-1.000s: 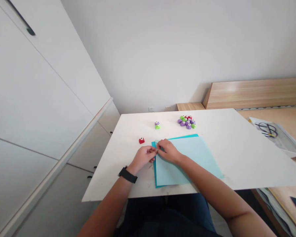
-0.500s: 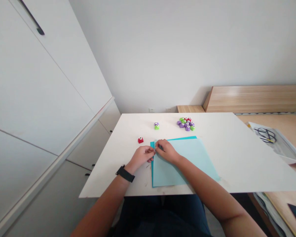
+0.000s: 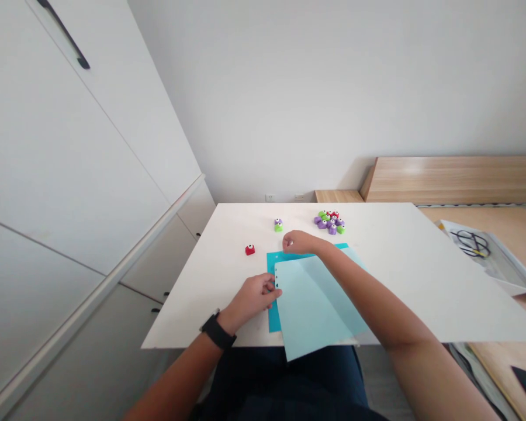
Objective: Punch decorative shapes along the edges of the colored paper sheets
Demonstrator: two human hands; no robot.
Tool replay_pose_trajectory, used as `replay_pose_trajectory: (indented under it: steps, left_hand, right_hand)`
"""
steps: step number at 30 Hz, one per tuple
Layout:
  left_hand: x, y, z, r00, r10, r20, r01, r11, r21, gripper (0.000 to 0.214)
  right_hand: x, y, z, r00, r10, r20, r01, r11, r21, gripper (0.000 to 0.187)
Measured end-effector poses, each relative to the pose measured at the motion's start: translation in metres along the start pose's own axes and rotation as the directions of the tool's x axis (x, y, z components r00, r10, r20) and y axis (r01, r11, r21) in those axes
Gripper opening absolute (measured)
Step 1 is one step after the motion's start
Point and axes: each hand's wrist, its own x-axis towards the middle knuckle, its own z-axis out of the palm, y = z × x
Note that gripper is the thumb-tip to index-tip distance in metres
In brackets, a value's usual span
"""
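Note:
A light blue paper sheet (image 3: 315,304) lies skewed over a darker teal sheet (image 3: 272,261) on the white table (image 3: 412,280), its near end hanging past the front edge. Small holes show along its left edge. My left hand (image 3: 252,297), with a black watch on the wrist, pinches that left edge. My right hand (image 3: 296,241) hovers at the teal sheet's far edge with fingers curled in; what they hold is hidden. It is closest to a green and purple punch (image 3: 279,225). A red punch (image 3: 249,249) sits to the left.
A cluster of several purple, green and red punches (image 3: 331,221) sits at the table's far side. White cabinets (image 3: 70,175) stand on the left. To the right, a wooden bed frame (image 3: 456,178) and a tray holding scissors (image 3: 473,242).
My hands have separated. The right hand moved away toward the far edge of the teal sheet. The left hand pulled the light blue sheet nearer, so it now overhangs the table.

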Motion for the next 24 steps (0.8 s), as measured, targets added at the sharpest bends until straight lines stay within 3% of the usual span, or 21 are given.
replay_pose_trajectory:
  steps: [4, 10, 16, 21, 24]
  left_hand:
    - [-0.015, 0.004, 0.009, 1.0, 0.009, 0.023, -0.01, 1.0, 0.025, 0.039]
    - [-0.015, 0.003, 0.008, 1.0, -0.023, -0.017, 0.024, 1.0, 0.015, 0.049]
    - [-0.014, 0.006, 0.001, 0.997, 0.071, -0.034, -0.068, 0.994, 0.083, 0.036]
    - [-0.007, 0.017, -0.006, 0.973, 0.206, -0.109, -0.182, 0.964, 0.192, 0.026]
    - [0.003, 0.021, -0.009, 0.97, 0.218, -0.106, -0.194, 0.96, 0.2, 0.028]
  right_hand:
    - [0.017, -0.009, 0.018, 0.992, -0.048, 0.117, 0.054, 0.997, -0.048, 0.014]
    - [0.023, -0.012, 0.032, 0.998, -0.049, 0.049, 0.056, 0.985, -0.164, 0.019]
    - [0.005, -0.017, 0.014, 1.0, -0.025, -0.017, 0.021, 0.985, -0.17, 0.017]
    - [-0.034, -0.025, -0.01, 0.97, -0.21, 0.123, 0.187, 0.966, 0.179, 0.038]
    - [-0.049, -0.021, -0.014, 0.97, -0.213, 0.112, 0.199, 0.972, 0.126, 0.033]
